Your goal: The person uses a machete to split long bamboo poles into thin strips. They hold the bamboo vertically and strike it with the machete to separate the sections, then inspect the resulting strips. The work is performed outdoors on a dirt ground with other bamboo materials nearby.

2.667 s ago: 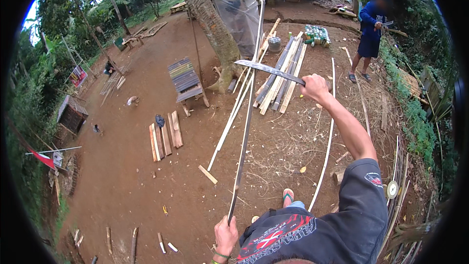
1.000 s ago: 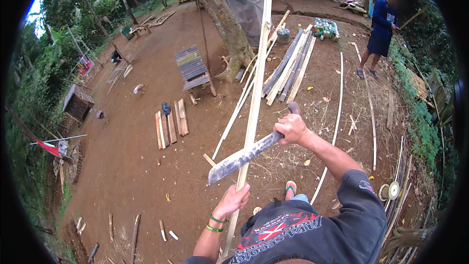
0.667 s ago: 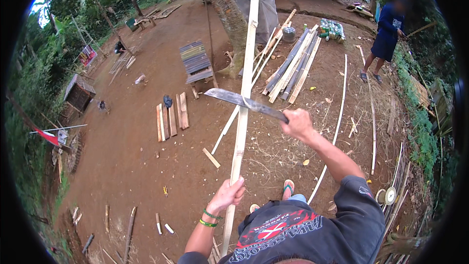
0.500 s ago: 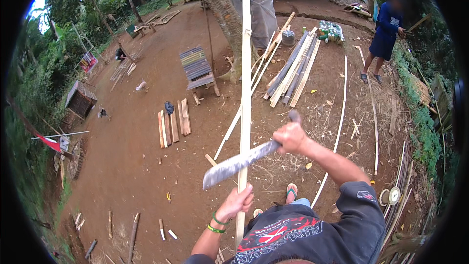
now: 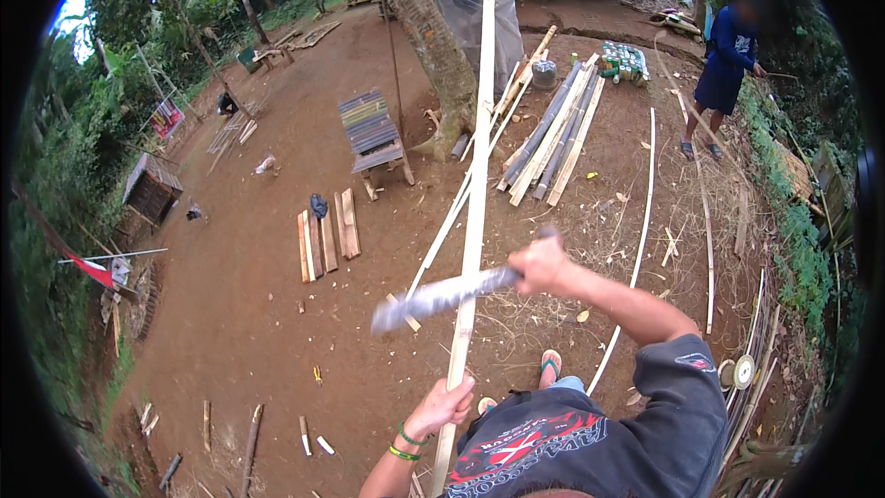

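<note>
A long pale split-bamboo strip (image 5: 479,166) rises tilted in front of me, its top leaning slightly right. Near its lower end my left hand (image 5: 446,403) is wrapped round it. My right hand (image 5: 542,264) grips the dark handle of a machete (image 5: 442,300). The machete's broad grey blade, smeared by motion, points left and crosses the strip above my left hand; whether its edge bites into the bamboo I cannot tell.
Split bamboo lengths (image 5: 553,134) lie piled ahead beside a palm trunk (image 5: 419,28). Short boards (image 5: 318,244) and a slatted bamboo seat (image 5: 371,126) are to the left. Thin strips (image 5: 643,240) lie on the right. At the far right stands a person (image 5: 728,65); a reel (image 5: 737,372) sits lower.
The strip's top has swung right and come lower into view. The machete and my right hand have shifted slightly left and up along it. The person at right has moved their hands.
</note>
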Motion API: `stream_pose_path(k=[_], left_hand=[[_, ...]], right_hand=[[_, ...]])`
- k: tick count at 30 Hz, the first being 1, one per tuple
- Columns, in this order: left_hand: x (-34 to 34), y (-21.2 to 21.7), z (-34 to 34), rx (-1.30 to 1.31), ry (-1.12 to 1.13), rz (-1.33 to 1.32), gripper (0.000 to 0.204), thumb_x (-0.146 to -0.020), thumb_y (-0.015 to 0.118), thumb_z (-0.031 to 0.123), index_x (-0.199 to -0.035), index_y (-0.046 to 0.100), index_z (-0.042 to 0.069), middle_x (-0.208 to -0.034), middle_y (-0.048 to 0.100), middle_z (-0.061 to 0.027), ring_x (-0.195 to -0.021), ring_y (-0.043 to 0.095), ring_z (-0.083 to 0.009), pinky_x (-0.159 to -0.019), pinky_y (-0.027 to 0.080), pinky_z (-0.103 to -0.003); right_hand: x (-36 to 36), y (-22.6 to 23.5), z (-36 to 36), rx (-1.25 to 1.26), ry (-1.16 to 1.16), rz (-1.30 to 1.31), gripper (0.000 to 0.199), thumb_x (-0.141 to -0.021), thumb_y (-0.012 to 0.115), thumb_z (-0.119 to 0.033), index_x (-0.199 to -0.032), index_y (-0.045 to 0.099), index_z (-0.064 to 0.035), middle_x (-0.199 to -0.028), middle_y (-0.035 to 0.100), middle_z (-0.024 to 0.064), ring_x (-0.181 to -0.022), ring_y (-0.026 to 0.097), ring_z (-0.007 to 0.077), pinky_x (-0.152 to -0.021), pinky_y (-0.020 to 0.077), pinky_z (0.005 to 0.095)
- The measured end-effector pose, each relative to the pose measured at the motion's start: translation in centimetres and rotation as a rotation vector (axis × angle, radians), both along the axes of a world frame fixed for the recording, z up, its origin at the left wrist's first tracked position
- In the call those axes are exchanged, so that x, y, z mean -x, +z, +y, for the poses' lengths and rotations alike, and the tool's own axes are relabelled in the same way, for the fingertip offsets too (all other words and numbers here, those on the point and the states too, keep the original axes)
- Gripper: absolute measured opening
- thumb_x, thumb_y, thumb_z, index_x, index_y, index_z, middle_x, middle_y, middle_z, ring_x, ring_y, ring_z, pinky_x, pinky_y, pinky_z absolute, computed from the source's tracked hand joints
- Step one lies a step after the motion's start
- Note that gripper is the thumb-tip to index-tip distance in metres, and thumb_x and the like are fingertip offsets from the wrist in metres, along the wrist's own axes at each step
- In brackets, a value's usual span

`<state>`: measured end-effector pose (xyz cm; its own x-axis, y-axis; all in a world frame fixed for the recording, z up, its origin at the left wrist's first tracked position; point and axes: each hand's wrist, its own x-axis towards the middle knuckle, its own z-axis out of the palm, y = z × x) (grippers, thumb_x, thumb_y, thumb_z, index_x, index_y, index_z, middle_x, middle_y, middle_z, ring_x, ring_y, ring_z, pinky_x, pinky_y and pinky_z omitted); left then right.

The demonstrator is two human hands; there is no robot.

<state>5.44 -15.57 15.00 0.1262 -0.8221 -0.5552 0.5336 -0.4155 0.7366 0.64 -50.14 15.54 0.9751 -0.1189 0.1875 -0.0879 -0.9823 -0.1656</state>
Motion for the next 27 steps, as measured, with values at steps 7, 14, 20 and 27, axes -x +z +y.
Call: stream_pose_path(k=[7, 14, 20, 27], left_hand=[[0.6, 0.4, 1.4, -0.084, -0.035, -0.018, 0.030, -0.105, 0.047, 0.034, -0.083, 0.039, 0.014, -0.057, 0.030, 0.0076, -0.044, 0.027, -0.0043, -0.039, 0.023, -0.023], [2.1, -0.2, 2.6, -0.035, -0.095, 0.069, 0.030, -0.104, 0.049, 0.032, -0.082, 0.038, 0.015, -0.059, 0.031, 0.0076, -0.046, 0.026, -0.0041, -0.040, 0.021, -0.023], [0.3, -0.5, 2.1, -0.097, -0.064, 0.068, 0.033, -0.104, 0.048, 0.036, -0.081, 0.036, 0.016, -0.059, 0.028, 0.0073, -0.046, 0.024, -0.0043, -0.040, 0.021, -0.023], [2.2, -0.3, 2.8, -0.037, -0.145, 0.075, 0.027, -0.106, 0.044, 0.031, -0.085, 0.038, 0.016, -0.059, 0.029, 0.0071, -0.047, 0.027, -0.0045, -0.041, 0.022, -0.023]], right_hand=[[0.2, 1.9, -5.0, -0.186, -0.406, 0.110, 0.020, -0.084, 0.055, -0.023, -0.081, 0.068, -0.0082, -0.057, 0.059, 0.0062, -0.048, 0.060, 0.0183, -0.044, 0.0529, 0.0355], [0.5, -2.0, -10.8, -0.098, -0.410, -0.054, 0.015, -0.082, 0.058, -0.025, -0.078, 0.066, -0.0121, -0.055, 0.058, 0.0050, -0.048, 0.058, 0.0168, -0.050, 0.0525, 0.0368], [1.2, 1.6, -0.1, -0.106, -0.192, 0.220, 0.020, -0.082, 0.056, -0.025, -0.080, 0.066, -0.0079, -0.061, 0.063, 0.0072, -0.053, 0.063, 0.0195, -0.056, 0.0574, 0.0409], [3.3, -1.3, -18.8, 0.016, -0.660, -0.125, 0.021, -0.082, 0.058, -0.024, -0.087, 0.070, -0.0075, -0.065, 0.066, 0.0077, -0.052, 0.061, 0.0193, -0.055, 0.0575, 0.0379]])
